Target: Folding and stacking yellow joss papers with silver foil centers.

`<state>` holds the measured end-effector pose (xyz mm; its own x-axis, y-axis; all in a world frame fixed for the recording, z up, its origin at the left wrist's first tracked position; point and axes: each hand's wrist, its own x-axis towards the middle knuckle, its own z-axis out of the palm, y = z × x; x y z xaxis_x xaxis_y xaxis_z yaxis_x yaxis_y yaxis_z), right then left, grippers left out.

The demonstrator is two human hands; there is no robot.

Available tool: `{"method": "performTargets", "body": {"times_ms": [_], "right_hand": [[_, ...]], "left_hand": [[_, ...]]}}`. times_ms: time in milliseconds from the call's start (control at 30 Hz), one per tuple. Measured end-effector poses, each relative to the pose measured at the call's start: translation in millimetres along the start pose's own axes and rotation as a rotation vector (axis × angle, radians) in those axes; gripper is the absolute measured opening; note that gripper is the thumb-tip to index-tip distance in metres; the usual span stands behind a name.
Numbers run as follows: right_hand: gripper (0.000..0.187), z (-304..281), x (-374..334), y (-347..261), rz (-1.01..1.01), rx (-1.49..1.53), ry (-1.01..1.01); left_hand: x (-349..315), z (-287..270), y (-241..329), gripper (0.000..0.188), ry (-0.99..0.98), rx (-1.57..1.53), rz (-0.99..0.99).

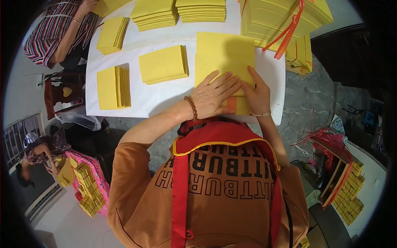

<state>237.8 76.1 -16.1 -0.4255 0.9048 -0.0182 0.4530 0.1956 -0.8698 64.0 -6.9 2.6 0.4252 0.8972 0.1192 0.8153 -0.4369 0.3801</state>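
At the table's near edge lies a yellow paper sheet, with what looks like a crease or fold across it. My left hand rests flat over its lower half, fingers stretched out, palm down. A small orange patch shows beside the left thumb. My right hand touches the sheet's right side, thumb and forefinger apart and its other fingers partly hidden. Left of the sheet sits a short stack of folded yellow paper. Farther left stands another folded stack.
More folded yellow stacks line the far side of the white table. A large pile of yellow sheets with red ribbon occupies the far right. A person in a striped top works at the far left, another person lower left.
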Motion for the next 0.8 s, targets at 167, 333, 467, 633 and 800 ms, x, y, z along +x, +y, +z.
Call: {"method": "performTargets", "body": {"times_ms": [167, 333, 467, 633, 800], "right_hand": [[0.062, -5.4, -36.3, -6.5, -0.518, -0.729, 0.042], [0.057, 3.4, -52.3, 18.8, -0.572, -0.743, -0.139], [0.056, 9.8, -56.0, 18.6, -0.543, -0.758, -0.097], [0.055, 14.2, -60.1, 27.9, -0.608, -0.81, -0.031], [0.056, 11.2, -62.0, 26.1, -0.581, -0.752, -0.094]], "left_hand": [[1.3, 3.7, -6.9, 0.068, -0.02, 0.003, 0.005], [-0.5, 3.3, -18.2, 0.061, -0.017, -0.023, 0.019], [-1.0, -5.3, -28.4, 0.06, -0.002, -0.557, -0.126], [-6.3, -8.4, -8.2, 0.056, 0.078, -0.046, -0.033], [-7.3, -1.4, -9.6, 0.045, 0.092, 0.215, 0.022]]}}
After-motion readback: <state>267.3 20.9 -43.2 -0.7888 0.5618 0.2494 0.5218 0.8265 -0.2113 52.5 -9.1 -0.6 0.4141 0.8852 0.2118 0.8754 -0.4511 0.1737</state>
